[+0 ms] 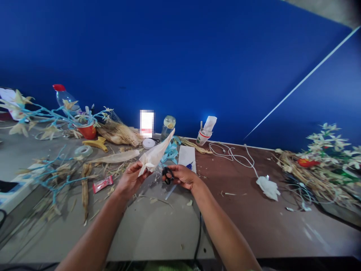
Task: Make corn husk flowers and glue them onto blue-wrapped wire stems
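Note:
My left hand point(130, 180) is closed on a pale dried corn husk point(156, 153), which points up and to the right. My right hand point(183, 176) is closed round the black handles of a pair of scissors point(168, 175), just right of the husk's lower end. Both hands hover over the table point(158, 229) near its middle. The scissor blades are hard to make out.
Loose husks point(117, 157), blue-wrapped twigs with husk flowers point(53, 116), a red cup point(88, 131), a tape roll point(83, 151), a bottle point(64, 98), a jar point(168, 126), a paper cup point(203, 136), a white cable point(234, 154) and a flower pile point(321, 165) lie around.

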`<state>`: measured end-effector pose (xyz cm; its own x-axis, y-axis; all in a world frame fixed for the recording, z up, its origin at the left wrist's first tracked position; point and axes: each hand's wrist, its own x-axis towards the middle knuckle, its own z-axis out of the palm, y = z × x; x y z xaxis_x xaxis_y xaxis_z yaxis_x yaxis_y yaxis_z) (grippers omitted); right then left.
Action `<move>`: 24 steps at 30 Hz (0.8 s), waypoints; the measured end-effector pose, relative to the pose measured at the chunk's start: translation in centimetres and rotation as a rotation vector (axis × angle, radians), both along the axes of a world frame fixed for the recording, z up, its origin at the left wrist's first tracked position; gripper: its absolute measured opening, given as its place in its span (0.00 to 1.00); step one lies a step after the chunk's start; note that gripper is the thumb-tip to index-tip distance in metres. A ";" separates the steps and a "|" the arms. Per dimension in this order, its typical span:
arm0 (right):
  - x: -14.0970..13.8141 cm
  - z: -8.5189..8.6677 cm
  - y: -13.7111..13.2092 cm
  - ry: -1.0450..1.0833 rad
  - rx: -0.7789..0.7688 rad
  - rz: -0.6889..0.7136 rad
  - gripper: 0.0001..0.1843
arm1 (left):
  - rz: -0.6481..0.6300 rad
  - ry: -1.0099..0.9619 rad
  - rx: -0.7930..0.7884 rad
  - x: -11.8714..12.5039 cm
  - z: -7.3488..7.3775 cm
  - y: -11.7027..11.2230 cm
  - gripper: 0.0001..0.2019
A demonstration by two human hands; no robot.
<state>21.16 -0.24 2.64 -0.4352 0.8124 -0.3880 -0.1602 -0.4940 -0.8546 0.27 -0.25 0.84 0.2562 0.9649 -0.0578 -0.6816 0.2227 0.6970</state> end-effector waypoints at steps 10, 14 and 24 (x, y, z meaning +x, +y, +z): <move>1.5 1.6 -2.0 0.024 0.103 -0.149 0.24 | 0.065 0.030 -0.086 0.1 0.6 0.1 0.10; 2.6 2.3 -3.1 -0.035 0.259 -0.184 0.26 | 0.076 0.040 -0.097 -0.1 0.3 0.2 0.10; 3.8 4.1 -5.0 -0.300 0.389 -0.051 0.21 | 0.020 0.060 0.001 -0.1 0.0 0.2 0.08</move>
<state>24.95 -5.23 6.75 -0.3063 0.9394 -0.1538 0.1050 -0.1273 -0.9863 0.19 -0.04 0.81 0.2328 0.9699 -0.0715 -0.6429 0.2086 0.7370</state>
